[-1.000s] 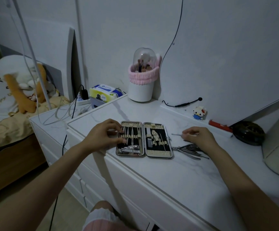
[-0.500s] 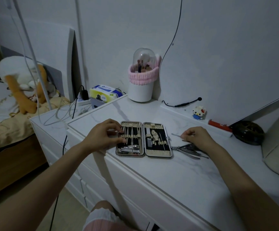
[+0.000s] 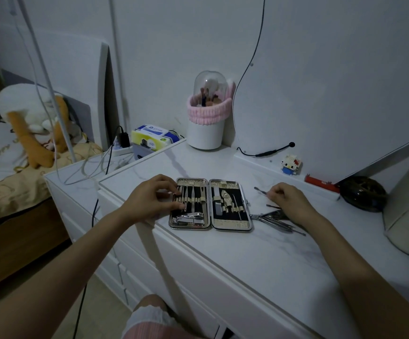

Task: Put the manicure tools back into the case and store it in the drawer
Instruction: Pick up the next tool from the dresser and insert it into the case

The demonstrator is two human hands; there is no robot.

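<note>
The manicure case (image 3: pixel 210 204) lies open and flat at mid-frame on the white dresser top (image 3: pixel 259 260). The left hand (image 3: pixel 153 199) rests curled on its left half, fingertips pressing the strapped tools. Right of the case, the right hand (image 3: pixel 287 199) pinches a thin metal tool (image 3: pixel 259 190) above the loose tools (image 3: pixel 275 220). Since a second ago, both hands have barely shifted.

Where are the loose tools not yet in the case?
Head view: the loose tools lie on the dresser top, right of the open case, under the right hand.
</note>
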